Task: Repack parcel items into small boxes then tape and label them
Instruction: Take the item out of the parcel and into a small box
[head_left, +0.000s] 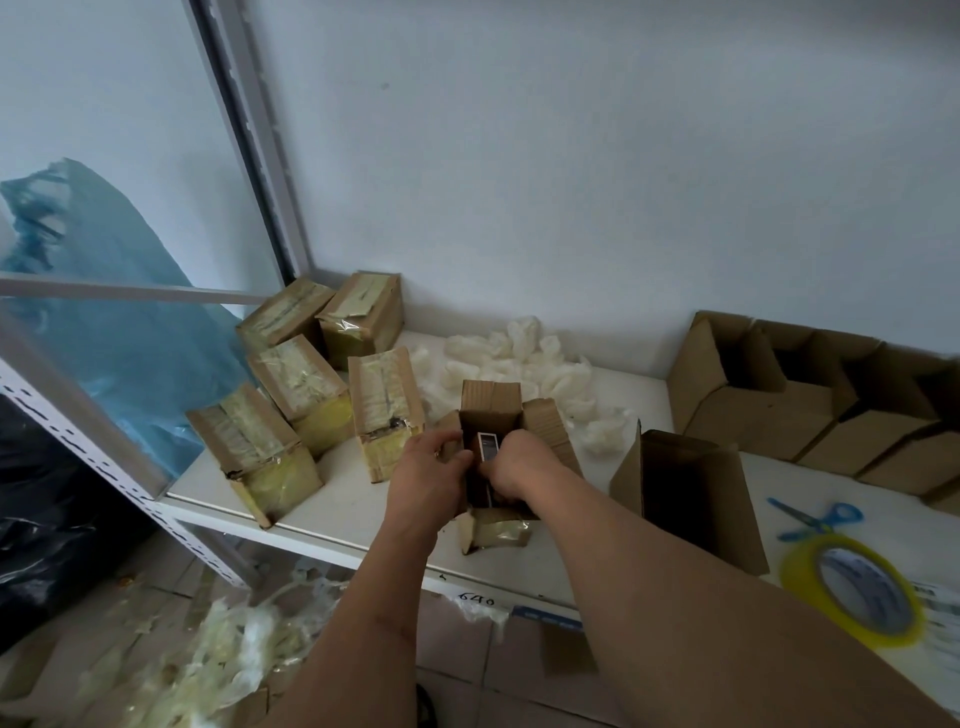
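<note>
— Reaching into the open parcel box (493, 415), were both hands busy?

— Yes. The left hand (428, 467) was curled round the box's left wall, its fingers hooked over the rim. The right hand (514, 462) had its fingers bent down inside the opening, beside a dark item with a white edge (487, 448) that stood upright in there. Whether those fingers actually gripped the item, I could not tell; they were hidden below the rim.

— Where did that box sit?

— Near the front edge of the white shelf (363, 514), with its flaps spread and yellowish tape on its front face.

— And the rest?

— Five taped parcels (306, 384) were grouped to the left, toward the metal upright (254, 135). White packing wads (519, 358) lay behind the open box, against the wall. To the right stood an empty small box (685, 493), tilted with its mouth toward the camera, and further back a row of open small boxes (810, 400) side by side. At the right edge lay blue scissors (821, 519), and just in front of them a roll of yellow tape (857, 592) rested on some printed paper (940, 618).

— Below the shelf?

— Torn tape and plastic scraps (228, 644) littered the tiled floor.
</note>
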